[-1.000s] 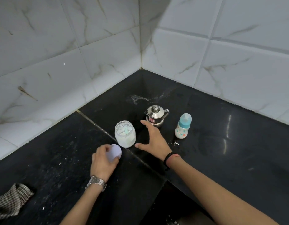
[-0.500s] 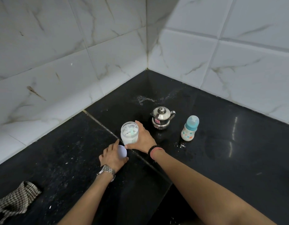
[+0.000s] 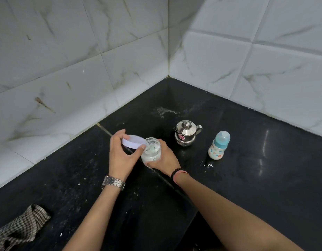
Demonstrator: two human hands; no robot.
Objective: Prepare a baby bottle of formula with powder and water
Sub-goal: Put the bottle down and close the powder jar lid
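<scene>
Since a second ago the left hand [image 3: 120, 156] has lifted the round white lid [image 3: 134, 141] beside the clear powder jar [image 3: 151, 150] gripped by the right hand [image 3: 163, 159], so closing seems underway, with the capped blue-topped baby bottle [image 3: 218, 145] standing right on the black surface [image 3: 265, 169].

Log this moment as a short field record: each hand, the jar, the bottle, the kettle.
left hand: holds white lid beside the jar mouth
right hand: wrapped around powder jar
powder jar: uncovered, white powder inside
baby bottle: upright, blue cap on, untouched
steel kettle: lid on, between jar and bottle
counter: black, powder specks near bottle
cloth: checked, near left corner
</scene>
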